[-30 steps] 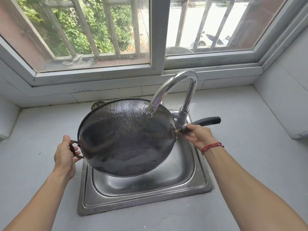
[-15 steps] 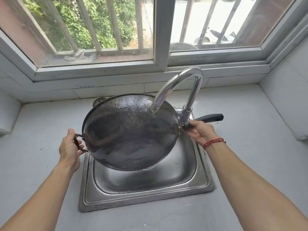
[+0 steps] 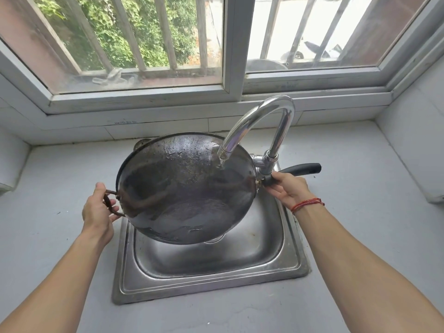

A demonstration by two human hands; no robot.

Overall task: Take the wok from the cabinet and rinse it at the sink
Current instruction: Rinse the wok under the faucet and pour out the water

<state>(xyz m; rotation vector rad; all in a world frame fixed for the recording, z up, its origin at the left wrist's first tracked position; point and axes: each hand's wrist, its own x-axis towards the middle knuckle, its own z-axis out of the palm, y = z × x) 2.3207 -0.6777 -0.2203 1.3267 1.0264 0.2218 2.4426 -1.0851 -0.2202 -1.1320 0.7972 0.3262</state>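
Now the sink (image 3: 192, 289) catches a thin spill off the low near rim of the wok (image 3: 182, 193). No such spill showed a second ago, so the wok has tipped further toward the person and the rinse water is probably being dumped. The left hand (image 3: 98, 210) grips the loop handle (image 3: 109, 200), and the right hand (image 3: 288, 188) grips the long handle (image 3: 305, 168). Held over the sink, the wok faces the camera, and its axis runs left to right with the long handle pointing right. Behind, the tap (image 3: 259, 116) pours onto its upper right wall.

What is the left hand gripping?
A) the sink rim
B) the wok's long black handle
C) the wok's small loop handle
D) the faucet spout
C: the left hand curls round the loop handle on the wok; the right hand holds the long black handle.
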